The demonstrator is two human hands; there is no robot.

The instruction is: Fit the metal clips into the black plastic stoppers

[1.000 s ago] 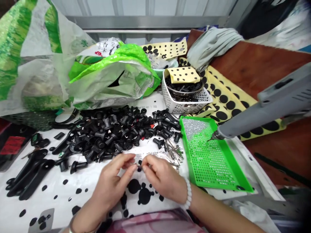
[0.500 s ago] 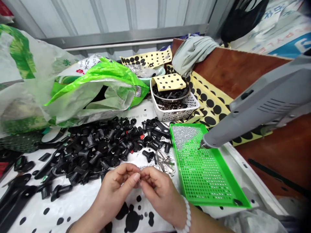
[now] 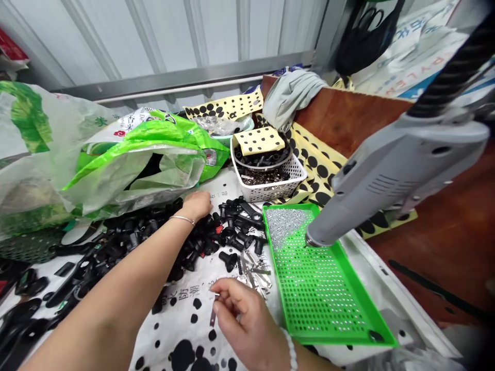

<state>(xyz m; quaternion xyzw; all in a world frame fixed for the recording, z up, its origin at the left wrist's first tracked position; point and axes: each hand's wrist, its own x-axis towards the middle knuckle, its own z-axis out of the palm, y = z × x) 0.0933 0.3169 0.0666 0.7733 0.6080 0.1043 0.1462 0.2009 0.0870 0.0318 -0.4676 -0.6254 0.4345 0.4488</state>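
My left hand (image 3: 196,204) reaches far out over the heap of black plastic parts (image 3: 154,234), its fingers curled down into the pile's far edge; what they grip is hidden. A thin bracelet sits on that wrist. My right hand (image 3: 242,314) stays near me on the spotted white sheet (image 3: 181,319), thumb and fingers pinched on a small flat metal strip (image 3: 213,315). A little heap of similar metal pieces (image 3: 256,273) lies just beyond it.
A green perforated tray (image 3: 328,304) with tiny silver screws lies at the right, under a grey electric screwdriver (image 3: 390,175) hanging above it. Behind stand a white basket (image 3: 270,188) of parts, yellow dotted sticker sheets (image 3: 317,165) and green plastic bags (image 3: 127,165).
My hands were pinched together in front of me. Now the left has stretched forward into the black parts, while the right stays back with the metal strip. The view tilted up.
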